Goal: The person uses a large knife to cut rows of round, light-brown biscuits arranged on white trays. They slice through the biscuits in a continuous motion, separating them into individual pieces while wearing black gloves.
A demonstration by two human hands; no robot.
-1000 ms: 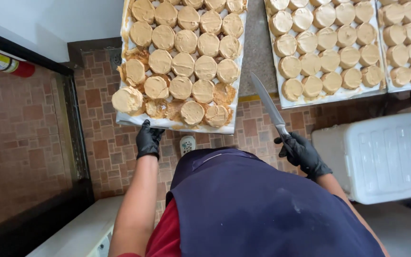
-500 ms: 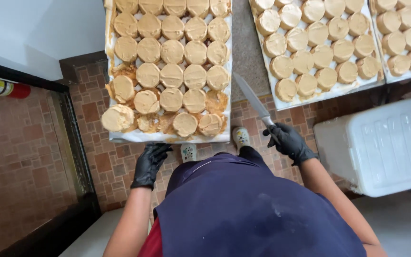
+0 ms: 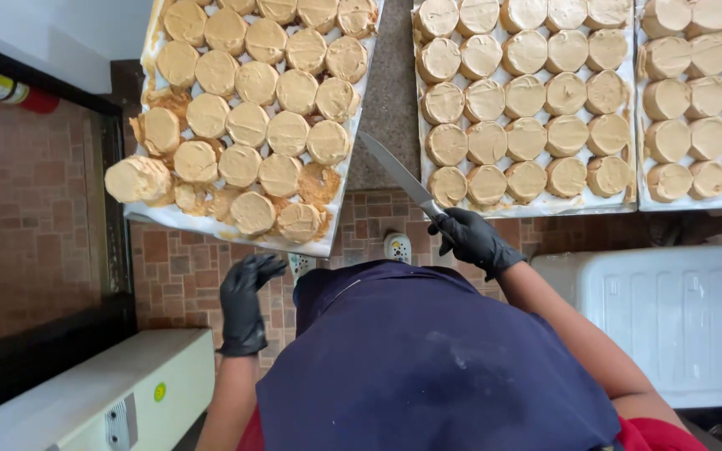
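Closed around a dark handle, the right hand (image 3: pixel 471 240) in its black glove grips a long knife (image 3: pixel 396 171); the blade angles up and to the left, its tip lying over the speckled grey counter strip (image 3: pixel 394 92) between two trays; the handle itself is mostly hidden inside the fist. Just right of the blade sits the middle tray (image 3: pixel 536 206), lined with white paper and filled with rows of round tan cakes (image 3: pixel 527 135), each coated in pale brown frosting; the knife's edge is near the tray's lower left corner, though whether it touches cannot be told. Further right, a third tray (image 3: pixel 695 200) holds more of the same rounds. Left of the blade, the left tray (image 3: pixel 236 236) lies tilted, its near edge overhanging the counter; one frosted round (image 3: pixel 137 179) sticks out past its left side, and smears of frosting mark the paper. Below that tray, the left hand (image 3: pixel 244 296), also gloved in black, hangs free with fingers loosely curled, holding nothing and apart from the tray. A dark blue apron (image 3: pixel 428 367) fills the lower middle; a white plastic crate (image 3: pixel 678 317) stands to the right; red-brown floor tiles (image 3: pixel 35 209) show beneath.
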